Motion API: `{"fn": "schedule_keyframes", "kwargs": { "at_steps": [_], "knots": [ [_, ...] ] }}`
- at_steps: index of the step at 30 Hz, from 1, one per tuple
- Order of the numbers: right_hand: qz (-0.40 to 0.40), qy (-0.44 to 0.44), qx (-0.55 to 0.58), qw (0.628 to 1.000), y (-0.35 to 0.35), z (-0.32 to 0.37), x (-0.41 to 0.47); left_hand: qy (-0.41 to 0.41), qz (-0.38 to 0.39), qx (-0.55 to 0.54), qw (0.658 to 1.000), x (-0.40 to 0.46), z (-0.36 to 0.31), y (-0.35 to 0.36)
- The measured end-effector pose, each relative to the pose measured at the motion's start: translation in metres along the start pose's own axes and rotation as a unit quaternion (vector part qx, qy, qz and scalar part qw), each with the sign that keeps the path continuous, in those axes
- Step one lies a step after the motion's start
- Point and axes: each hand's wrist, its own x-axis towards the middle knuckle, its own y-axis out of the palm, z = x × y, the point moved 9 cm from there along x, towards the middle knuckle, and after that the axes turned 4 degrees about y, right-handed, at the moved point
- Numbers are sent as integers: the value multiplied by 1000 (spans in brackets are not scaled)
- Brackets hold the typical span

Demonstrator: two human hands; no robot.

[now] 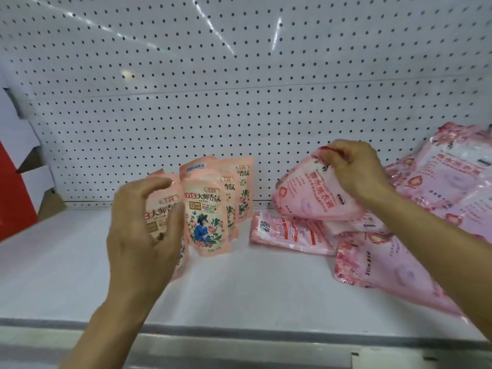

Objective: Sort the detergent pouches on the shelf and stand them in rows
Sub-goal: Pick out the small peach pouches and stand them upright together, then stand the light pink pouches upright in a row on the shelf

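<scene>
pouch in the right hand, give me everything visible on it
The pink pouch is a soft glossy plastic bag with a white central panel, red Chinese lettering and a rose-patterned border. It looks full and slack. The right hand pinches its upper edge, the fingers curled over it, so it hangs tilted. Its lower edge rests on other pink pouches lying flat on the white shelf.

white shelf (239, 288) | peach pouches (207, 217) standing centre | pink pouches (394, 265) lying heaped right
</scene>
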Motion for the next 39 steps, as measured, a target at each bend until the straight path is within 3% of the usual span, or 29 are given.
{"fn": "schedule_keyframes", "kwargs": {
  "at_steps": [3, 7, 11, 16, 25, 29, 34, 39],
  "knots": [
    [34, -27, -83, 996, -10, 23, 6, -13, 114, -100, 988, 10, -27, 52],
    [56, -51, -170, 983, -20, 46, 12, -39, 250, -146, 956, 14, -48, 121],
    [56, -89, -259, 960, -14, 49, 21, -53, 354, -90, 929, -7, -42, 169],
    [84, -133, -286, 945, 2, 47, 53, -41, 423, -3, 905, -36, -27, 202],
    [204, -284, -282, 893, 60, 70, 93, 52, 465, 130, 874, -55, -17, 229],
    [233, -315, -292, 872, 93, 70, 104, 59, 446, 130, 884, -52, -18, 231],
    [264, -269, -284, 881, 122, 44, 118, 49, 432, 130, 891, -52, -20, 232],
    [307, -137, -217, 916, 109, -2, 133, 58, 438, 145, 885, -56, -19, 234]
  ]
}}
